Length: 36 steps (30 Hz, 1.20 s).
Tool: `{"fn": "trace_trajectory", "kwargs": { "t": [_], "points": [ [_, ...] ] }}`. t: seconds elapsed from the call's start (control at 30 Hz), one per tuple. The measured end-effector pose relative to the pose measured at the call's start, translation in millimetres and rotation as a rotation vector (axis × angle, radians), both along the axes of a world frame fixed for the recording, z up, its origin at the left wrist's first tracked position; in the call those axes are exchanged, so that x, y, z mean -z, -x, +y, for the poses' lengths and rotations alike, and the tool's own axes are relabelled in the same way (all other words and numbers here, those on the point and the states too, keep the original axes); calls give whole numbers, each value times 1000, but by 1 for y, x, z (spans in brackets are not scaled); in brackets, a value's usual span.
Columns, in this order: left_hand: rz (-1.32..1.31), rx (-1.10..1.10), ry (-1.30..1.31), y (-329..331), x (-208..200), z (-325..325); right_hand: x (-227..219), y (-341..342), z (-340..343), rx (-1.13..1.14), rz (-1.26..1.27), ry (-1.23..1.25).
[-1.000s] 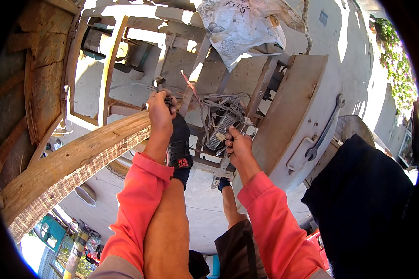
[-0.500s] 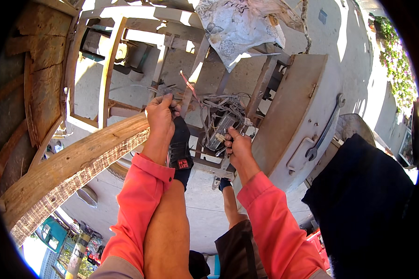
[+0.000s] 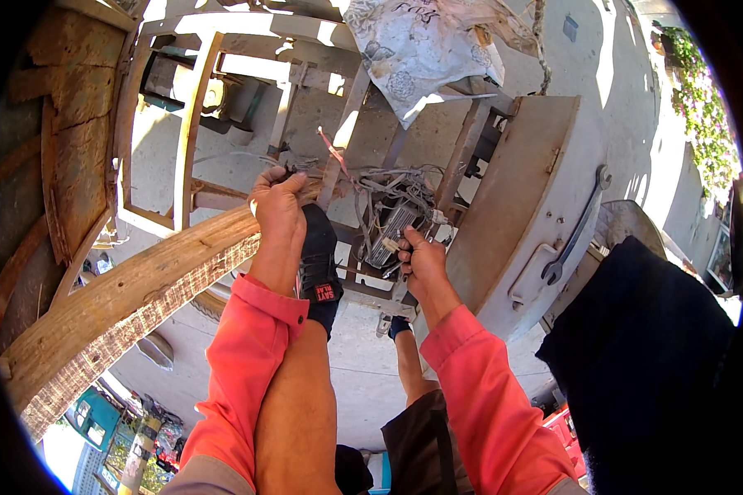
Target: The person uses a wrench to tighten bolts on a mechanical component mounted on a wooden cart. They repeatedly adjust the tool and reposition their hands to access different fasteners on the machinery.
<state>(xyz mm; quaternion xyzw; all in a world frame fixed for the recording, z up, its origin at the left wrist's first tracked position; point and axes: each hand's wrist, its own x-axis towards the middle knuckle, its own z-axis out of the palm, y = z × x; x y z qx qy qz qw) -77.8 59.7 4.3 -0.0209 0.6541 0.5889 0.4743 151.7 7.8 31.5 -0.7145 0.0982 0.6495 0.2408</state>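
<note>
My left hand (image 3: 277, 206) is closed in a pinch above the wooden beam, beside a metal frame bar. A small dark end shows at its fingertips, too small to name. Thin grey wires pass just beyond these fingers. My right hand (image 3: 425, 257) pinches a small pale wire connector (image 3: 392, 246). Right beside that connector lies a finned grey metal box (image 3: 398, 221), partly covered by a tangle of grey wiring (image 3: 400, 183). A red wire (image 3: 332, 147) sticks up between my hands, across a frame bar.
A rusty metal frame (image 3: 191, 124) surrounds the work. The thick wooden beam (image 3: 140, 289) slants in from the left. A spanner (image 3: 582, 223) lies on the grey metal box-like body (image 3: 512, 190) at right. A white sack (image 3: 425, 58) drapes over the far bars. My black shoe (image 3: 318, 256) rests between my arms.
My left hand has shifted slightly left, and its fingers have turned, with the thumb now pointing right. My right hand stays in place with the connector.
</note>
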Motion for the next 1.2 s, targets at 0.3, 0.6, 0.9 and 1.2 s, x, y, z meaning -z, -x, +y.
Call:
{"fn": "trace_trajectory", "kwargs": {
  "t": [0.3,0.6,0.9,1.2],
  "points": [
    [213,76,-156,-8,-23,15,-3,0,1,-28,6,3],
    [270,193,-62,-2,-36,18,-2,-1,1,-13,27,4],
    [691,350,-24,-4,-41,25,1,-4,-2,-21,43,-1],
    [757,427,-245,-25,-69,36,-1,-4,0,-33,30,10]
  ]
}}
